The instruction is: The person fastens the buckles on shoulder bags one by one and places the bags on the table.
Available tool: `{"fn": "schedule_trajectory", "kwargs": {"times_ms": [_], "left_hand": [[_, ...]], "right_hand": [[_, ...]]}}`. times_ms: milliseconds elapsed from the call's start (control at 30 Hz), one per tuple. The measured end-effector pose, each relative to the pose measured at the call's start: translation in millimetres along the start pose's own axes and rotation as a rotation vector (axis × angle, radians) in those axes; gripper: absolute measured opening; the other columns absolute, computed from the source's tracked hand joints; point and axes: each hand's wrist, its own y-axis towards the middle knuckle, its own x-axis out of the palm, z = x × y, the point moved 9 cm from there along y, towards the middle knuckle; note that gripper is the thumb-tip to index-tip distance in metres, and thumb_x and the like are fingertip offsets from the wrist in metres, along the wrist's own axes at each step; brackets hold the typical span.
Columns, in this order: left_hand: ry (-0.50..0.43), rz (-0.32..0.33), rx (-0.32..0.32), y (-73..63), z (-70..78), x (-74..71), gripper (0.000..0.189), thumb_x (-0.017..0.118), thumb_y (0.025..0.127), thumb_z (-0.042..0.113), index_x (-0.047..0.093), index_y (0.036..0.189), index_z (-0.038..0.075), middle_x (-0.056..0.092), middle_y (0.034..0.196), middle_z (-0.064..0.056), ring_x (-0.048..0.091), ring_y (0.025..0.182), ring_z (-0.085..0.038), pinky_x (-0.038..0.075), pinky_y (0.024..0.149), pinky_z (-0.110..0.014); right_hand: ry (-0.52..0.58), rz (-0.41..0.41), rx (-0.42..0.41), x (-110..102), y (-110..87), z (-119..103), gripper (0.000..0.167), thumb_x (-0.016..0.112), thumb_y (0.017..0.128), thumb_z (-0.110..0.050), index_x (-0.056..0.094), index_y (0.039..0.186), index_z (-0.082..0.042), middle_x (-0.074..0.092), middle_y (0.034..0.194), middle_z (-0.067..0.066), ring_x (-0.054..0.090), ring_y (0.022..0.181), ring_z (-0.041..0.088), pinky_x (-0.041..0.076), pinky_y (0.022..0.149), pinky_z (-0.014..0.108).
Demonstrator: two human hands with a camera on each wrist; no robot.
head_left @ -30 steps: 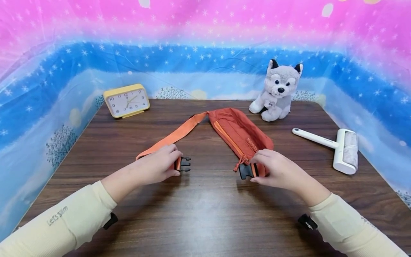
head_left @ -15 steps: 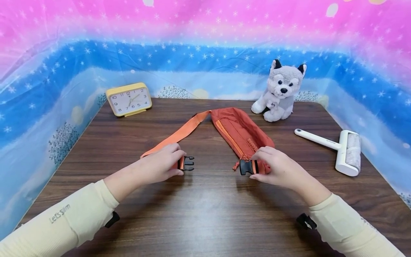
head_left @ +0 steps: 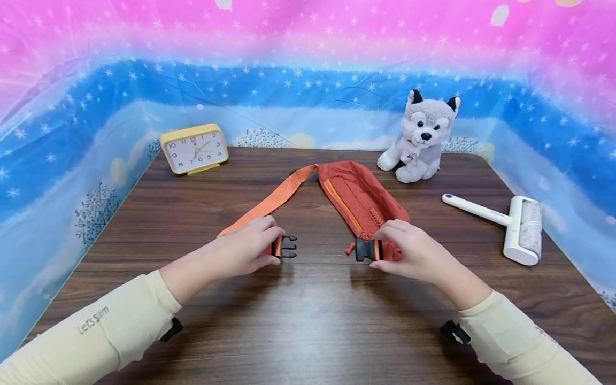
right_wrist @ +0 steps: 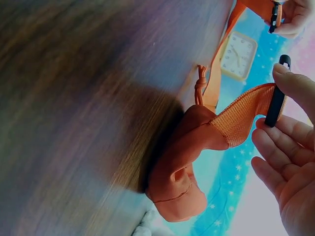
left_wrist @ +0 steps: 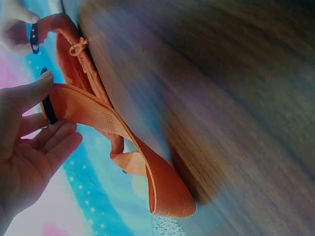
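Observation:
A rust-red waist bag (head_left: 361, 192) lies on the wooden table, its orange strap (head_left: 274, 202) running out to the left. My left hand (head_left: 245, 247) pinches the black pronged buckle half (head_left: 289, 246) at the strap's end, prongs pointing right. Opposite it, my right hand (head_left: 406, 247) pinches the black socket buckle half (head_left: 366, 249) at the bag's near end, its mouth facing left. A gap separates the two halves. In the left wrist view the strap (left_wrist: 123, 130) hangs in a loop from thumb and fingers. The right wrist view shows short webbing (right_wrist: 243, 118) joining socket and bag.
A yellow alarm clock (head_left: 194, 149) stands at the back left. A grey plush husky (head_left: 418, 139) sits at the back right, and a white lint roller (head_left: 520, 230) lies at the right. A patterned cloth (head_left: 308, 91) surrounds the table (head_left: 308, 331).
My left hand has moved a little to the right with the pronged half. The socket half in my right hand has come slightly left, narrowing the gap; the head view has shifted slightly.

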Motion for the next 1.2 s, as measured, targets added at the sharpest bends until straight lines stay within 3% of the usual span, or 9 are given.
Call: {"fn": "schedule_trajectory", "kwargs": {"times_ms": [567,1200], "left_hand": [[0.001,0.05,0.051,8.3,13.4,1.1,0.044,0.078,0.078,0.023,0.058,0.11,-0.001,0.048,0.092,-0.002,0.045,0.08,-0.016,0.041,0.069,-0.027],[0.005,0.074,0.078,12.9,19.0,2.7,0.042,0.078,0.078,0.02,0.058,0.109,-0.003,0.048,0.09,-0.003,0.045,0.078,-0.016,0.041,0.068,-0.027]], "right_hand": [[-0.005,-0.005,0.064,1,2.0,-1,0.042,0.084,0.069,-0.029,0.062,0.098,-0.008,0.058,0.091,-0.002,0.055,0.084,0.011,0.048,0.073,0.032],[0.024,0.006,0.033,4,4.1,-7,0.042,0.084,0.069,-0.027,0.061,0.098,-0.007,0.058,0.091,0.0,0.057,0.084,0.014,0.049,0.072,0.032]]}}
